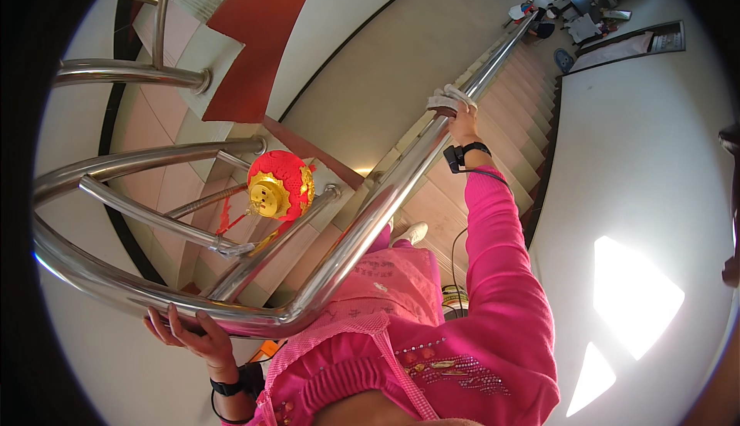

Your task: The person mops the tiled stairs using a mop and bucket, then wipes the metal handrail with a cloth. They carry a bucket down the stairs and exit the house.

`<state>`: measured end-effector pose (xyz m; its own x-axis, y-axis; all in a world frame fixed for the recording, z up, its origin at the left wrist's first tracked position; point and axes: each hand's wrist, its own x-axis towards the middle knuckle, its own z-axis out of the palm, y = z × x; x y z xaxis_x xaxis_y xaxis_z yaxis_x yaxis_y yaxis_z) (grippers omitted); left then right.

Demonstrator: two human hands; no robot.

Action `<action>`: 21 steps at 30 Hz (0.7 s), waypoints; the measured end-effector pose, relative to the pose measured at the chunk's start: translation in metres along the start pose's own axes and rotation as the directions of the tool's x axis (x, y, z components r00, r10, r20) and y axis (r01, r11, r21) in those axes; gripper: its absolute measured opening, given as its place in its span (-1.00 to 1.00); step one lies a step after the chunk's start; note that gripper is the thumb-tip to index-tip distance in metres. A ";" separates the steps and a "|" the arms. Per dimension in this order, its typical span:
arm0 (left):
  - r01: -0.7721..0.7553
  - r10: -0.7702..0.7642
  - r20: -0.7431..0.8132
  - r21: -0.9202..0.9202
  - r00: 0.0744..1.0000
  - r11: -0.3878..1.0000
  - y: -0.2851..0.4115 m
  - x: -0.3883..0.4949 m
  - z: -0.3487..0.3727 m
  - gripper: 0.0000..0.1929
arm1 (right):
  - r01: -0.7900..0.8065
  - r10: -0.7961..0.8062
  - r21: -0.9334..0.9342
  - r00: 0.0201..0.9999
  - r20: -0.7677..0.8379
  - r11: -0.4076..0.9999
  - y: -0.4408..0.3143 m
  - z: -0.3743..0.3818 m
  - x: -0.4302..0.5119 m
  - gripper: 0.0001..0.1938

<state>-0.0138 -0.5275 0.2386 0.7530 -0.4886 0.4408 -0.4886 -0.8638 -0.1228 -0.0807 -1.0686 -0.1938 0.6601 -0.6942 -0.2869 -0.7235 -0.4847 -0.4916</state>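
My right hand (462,119) presses a folded pale cloth (451,99) around the top of a polished steel handrail (370,218), which slopes along a staircase. At the lower left, my left hand (193,333) rests its fingers against the curved end of the same railing. A red and gold lantern ornament (280,186) hangs by the railing's bars, between and above my hands. Both wrists wear black straps with small devices and cables. The palm side of my right hand is hidden by the cloth and rail.
Pale stair treads (503,137) run down beside the rail towards a floor with a person (540,27) and various items at the top right. A white wall (624,154) stands to the right. A bucket (455,299) is partly visible beside my body.
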 end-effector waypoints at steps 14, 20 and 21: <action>0.006 -0.005 0.011 -0.025 1.000 1.000 0.003 0.001 -0.001 -0.57 | -0.113 0.114 -0.010 0.993 0.016 0.993 0.012 -0.001 0.021 -0.60; 0.024 -0.024 -0.010 0.038 1.000 0.999 0.001 -0.001 -0.001 -0.59 | 0.068 -0.070 0.062 0.997 0.027 0.996 0.010 0.002 0.006 -0.77; 0.006 -0.006 0.000 0.021 1.000 1.000 0.000 -0.001 -0.001 -0.59 | 0.093 -0.097 0.085 0.994 0.045 0.992 0.011 0.002 0.003 -0.79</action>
<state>-0.0154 -0.5271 0.2389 0.7559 -0.4836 0.4412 -0.4747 -0.8691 -0.1393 -0.0864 -1.0750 -0.2017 0.7356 -0.6194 -0.2742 -0.6390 -0.5003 -0.5843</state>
